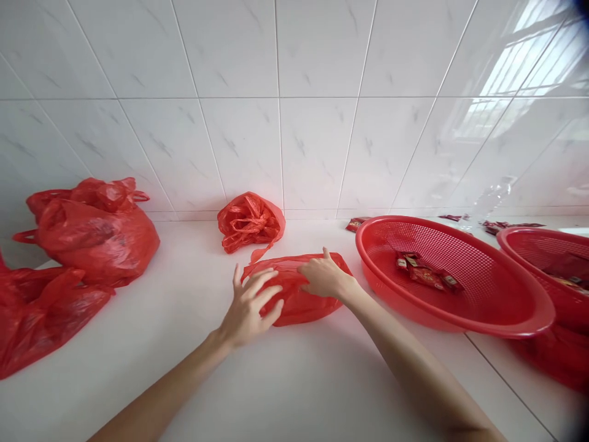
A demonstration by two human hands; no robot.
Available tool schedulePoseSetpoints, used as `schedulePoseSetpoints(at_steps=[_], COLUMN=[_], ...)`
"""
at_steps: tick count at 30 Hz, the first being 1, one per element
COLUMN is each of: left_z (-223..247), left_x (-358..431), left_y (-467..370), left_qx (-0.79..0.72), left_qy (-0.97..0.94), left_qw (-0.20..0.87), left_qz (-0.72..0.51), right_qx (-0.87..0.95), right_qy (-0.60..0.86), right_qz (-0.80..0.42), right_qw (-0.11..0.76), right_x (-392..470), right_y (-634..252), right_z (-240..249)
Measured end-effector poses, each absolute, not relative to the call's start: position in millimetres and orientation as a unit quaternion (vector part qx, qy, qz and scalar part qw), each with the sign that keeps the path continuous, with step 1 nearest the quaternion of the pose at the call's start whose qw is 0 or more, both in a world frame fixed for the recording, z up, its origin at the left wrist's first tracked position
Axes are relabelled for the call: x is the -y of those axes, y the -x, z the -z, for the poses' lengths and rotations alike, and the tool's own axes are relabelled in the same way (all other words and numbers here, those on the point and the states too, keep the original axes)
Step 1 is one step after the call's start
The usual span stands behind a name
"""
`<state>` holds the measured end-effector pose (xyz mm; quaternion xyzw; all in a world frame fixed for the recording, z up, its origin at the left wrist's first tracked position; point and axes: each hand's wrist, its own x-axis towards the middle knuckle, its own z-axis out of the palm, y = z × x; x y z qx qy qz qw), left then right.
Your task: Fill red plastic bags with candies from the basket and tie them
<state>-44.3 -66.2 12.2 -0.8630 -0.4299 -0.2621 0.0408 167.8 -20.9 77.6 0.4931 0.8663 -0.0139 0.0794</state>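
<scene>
A thin red plastic bag (pixel 294 313) lies spread on the white counter in front of me. Over its left side is my left hand (pixel 248 310), open, fingers spread and nothing held. My right hand (pixel 324 276) rests on the bag's right part, fingers bent to the left and thumb sticking up apart from them. I see no plastic gripped in it, though its fingertips are partly hidden. Just behind, a bunched red plastic bag (pixel 252 222) sits near the wall, with a strip of red plastic trailing towards the flat one.
To the right stand a red perforated basket (pixel 460 316) with several small red packets (pixel 426 276) inside, and a second red basket (pixel 529 245). A clear plastic bottle (pixel 494 199) lies behind them. Full red bags (pixel 101 236) occupy the left. A tiled wall (pixel 317 153) closes the back.
</scene>
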Motion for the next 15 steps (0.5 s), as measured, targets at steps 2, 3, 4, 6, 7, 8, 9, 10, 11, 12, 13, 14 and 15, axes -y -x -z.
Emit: schedulePoseSetpoints(at_steps=[2,3,4,6,7,8,9,10,11,12,13,14,15], left_z=[-3,3,10,21,26,30,32,33,34,34,34,35,36], left_x=[81,90,99,118,126,134,140,146,150,153,156,157,158], left_y=[32,25,17,2,-6,-12,-18,-23,-26,-28,-29,-30,-30], left_qx=[0.373,0.324,0.264,0.13,0.075,0.037,0.012,-0.001,-0.009,-0.014,-0.017,-0.013,-0.002], left_qy=[0.885,0.902,0.921,0.95,0.956,0.957,0.955,0.951,0.945,0.939,0.935,0.931,0.928], left_qw=[0.027,0.007,-0.02,-0.082,-0.12,-0.163,-0.207,-0.246,-0.278,-0.302,-0.318,-0.327,-0.33], left_qz=[0.279,0.284,0.286,0.273,0.257,0.236,0.212,0.189,0.174,0.163,0.157,0.163,0.173], right_qx=[-0.876,-0.882,-0.887,-0.891,-0.889,-0.883,-0.875,-0.867,-0.859,-0.852,-0.844,-0.829,-0.818], right_qy=[-0.481,-0.472,-0.462,-0.446,-0.441,-0.438,-0.437,-0.435,-0.44,-0.448,-0.463,-0.492,-0.524], right_qz=[0.001,-0.003,-0.001,0.02,0.04,0.063,0.087,0.114,0.135,0.15,0.159,0.16,0.157], right_qw=[0.045,0.021,-0.008,-0.08,-0.118,-0.156,-0.189,-0.214,-0.225,-0.225,-0.221,-0.21,-0.18], right_x=[22,23,25,30,33,36,38,40,40,38,34,28,21], right_y=[-167,-166,-166,-168,-170,-174,-181,-189,-201,-215,-231,-251,-272], right_z=[-80,-82,-85,-94,-101,-108,-118,-128,-140,-151,-162,-171,-178])
